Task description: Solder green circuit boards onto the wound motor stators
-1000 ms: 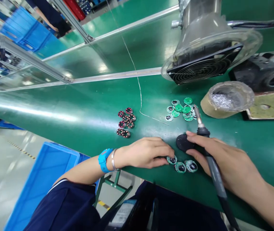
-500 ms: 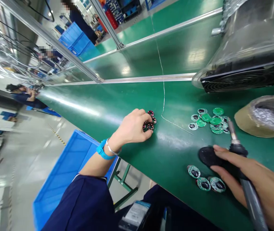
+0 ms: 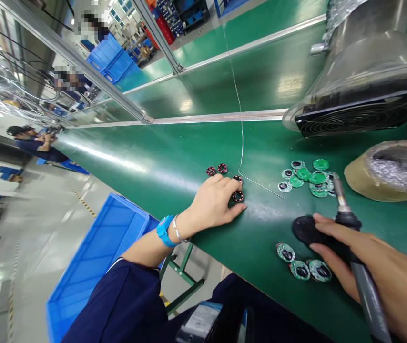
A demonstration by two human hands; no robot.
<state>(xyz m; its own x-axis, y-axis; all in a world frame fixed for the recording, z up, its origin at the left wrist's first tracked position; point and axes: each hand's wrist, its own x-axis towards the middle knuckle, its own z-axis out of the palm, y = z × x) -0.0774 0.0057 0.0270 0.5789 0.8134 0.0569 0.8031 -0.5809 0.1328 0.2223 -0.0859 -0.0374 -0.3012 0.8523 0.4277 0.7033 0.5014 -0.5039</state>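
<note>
Green table gleams across the frame, and at centre the left hand arches over dark rings, thumb and fingers apart; gripping or not, can't tell! Lower right, the right hand clasps a soldering iron and black disc. Looks like ring-picking; next move calls for a neat pinch, iron held clear.

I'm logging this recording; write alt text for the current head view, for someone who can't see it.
A person's left hand is over small dark rings on a green table, while the right hand holds a soldering iron, with a black disc at its fingers. Round boards lie by the iron's tip.
</note>
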